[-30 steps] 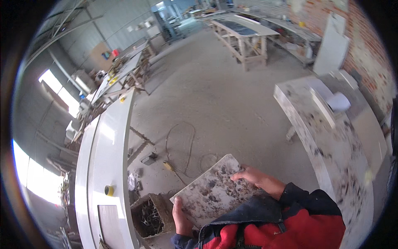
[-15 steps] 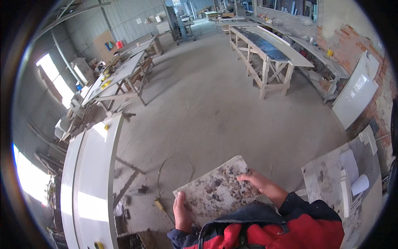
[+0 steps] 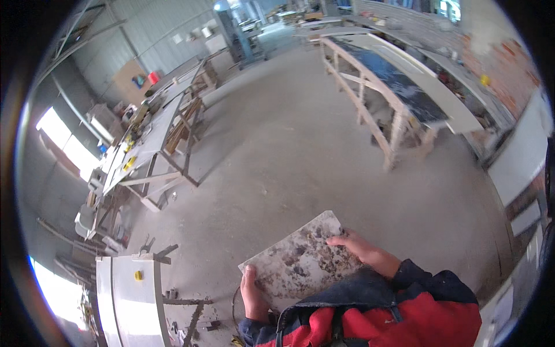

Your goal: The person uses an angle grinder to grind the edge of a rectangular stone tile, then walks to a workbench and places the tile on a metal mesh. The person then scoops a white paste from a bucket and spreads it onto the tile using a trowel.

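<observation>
In front of my body I carry a flat rectangular board (image 3: 303, 260), pale with dark brown and black blotches over its face. My left hand (image 3: 253, 294) grips its left edge, thumb on top. My right hand (image 3: 363, 252) holds the right edge, its thumb lying on the blotched face. The fingers beneath the board are hidden, and the front of my red and dark jacket covers its near edge.
A long wooden trestle table (image 3: 399, 124) with a dark, shiny panel stands ahead right. Another long workbench (image 3: 165, 130) runs along the left. Closer on the left are white panels (image 3: 139, 306) with a yellow item on top. Bare concrete floor (image 3: 277, 150) runs between them.
I have moved forward across the floor; the tables are nearer and the white panels have slid back on my left. Both hands keep the same hold on the board.
</observation>
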The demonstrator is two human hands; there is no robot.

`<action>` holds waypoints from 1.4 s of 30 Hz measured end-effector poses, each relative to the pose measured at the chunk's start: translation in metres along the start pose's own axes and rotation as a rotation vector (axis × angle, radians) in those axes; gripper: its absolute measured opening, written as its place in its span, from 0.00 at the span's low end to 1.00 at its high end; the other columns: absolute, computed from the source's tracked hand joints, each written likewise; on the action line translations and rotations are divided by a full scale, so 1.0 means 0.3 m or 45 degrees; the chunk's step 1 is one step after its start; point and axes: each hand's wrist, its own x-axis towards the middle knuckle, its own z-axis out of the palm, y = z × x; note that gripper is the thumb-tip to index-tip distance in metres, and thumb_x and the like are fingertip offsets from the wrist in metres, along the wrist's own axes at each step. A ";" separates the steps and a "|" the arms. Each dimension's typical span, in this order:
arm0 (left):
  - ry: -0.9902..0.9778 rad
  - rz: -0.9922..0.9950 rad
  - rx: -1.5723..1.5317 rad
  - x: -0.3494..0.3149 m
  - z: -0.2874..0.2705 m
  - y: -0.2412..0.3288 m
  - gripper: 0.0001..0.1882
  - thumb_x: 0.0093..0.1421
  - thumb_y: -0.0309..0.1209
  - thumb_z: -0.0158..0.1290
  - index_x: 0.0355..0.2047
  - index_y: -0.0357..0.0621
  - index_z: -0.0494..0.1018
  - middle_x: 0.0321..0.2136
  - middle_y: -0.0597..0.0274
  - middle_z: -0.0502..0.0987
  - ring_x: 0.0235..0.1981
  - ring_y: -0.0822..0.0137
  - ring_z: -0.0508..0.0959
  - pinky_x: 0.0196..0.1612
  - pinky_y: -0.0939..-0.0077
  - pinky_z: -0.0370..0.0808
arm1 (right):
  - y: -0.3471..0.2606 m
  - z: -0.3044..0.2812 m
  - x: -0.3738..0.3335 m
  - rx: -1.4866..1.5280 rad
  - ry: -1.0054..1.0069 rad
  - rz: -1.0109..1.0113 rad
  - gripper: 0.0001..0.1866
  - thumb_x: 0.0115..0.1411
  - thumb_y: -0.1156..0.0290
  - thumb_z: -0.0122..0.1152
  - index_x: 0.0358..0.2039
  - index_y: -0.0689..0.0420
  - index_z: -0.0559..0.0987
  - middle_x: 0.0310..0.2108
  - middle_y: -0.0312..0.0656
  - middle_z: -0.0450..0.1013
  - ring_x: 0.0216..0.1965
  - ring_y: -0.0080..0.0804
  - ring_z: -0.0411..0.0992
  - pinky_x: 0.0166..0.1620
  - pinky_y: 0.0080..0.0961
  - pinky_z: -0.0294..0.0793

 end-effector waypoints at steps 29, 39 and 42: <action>0.113 -0.027 0.034 2.802 1.025 0.516 0.25 0.73 0.47 0.50 0.55 0.37 0.72 0.48 0.53 0.80 0.44 0.58 0.82 0.49 0.62 0.79 | -1.494 -0.501 2.680 -0.117 0.080 0.066 0.25 0.63 0.61 0.68 0.55 0.63 0.79 0.49 0.41 0.80 0.51 0.30 0.76 0.56 0.33 0.75; 0.399 0.067 -0.251 3.542 1.349 0.651 0.23 0.73 0.46 0.49 0.53 0.36 0.73 0.45 0.54 0.82 0.43 0.59 0.83 0.46 0.63 0.80 | -2.060 -0.571 3.633 -0.211 -0.348 0.227 0.25 0.64 0.60 0.67 0.56 0.61 0.79 0.48 0.40 0.80 0.48 0.29 0.77 0.55 0.32 0.76; 0.375 0.056 -0.274 3.970 1.432 0.678 0.23 0.73 0.46 0.50 0.53 0.37 0.74 0.44 0.55 0.82 0.42 0.61 0.83 0.44 0.65 0.80 | -2.213 -0.643 3.998 -0.296 -0.281 0.174 0.25 0.64 0.59 0.67 0.57 0.61 0.79 0.49 0.39 0.80 0.49 0.29 0.77 0.56 0.33 0.76</action>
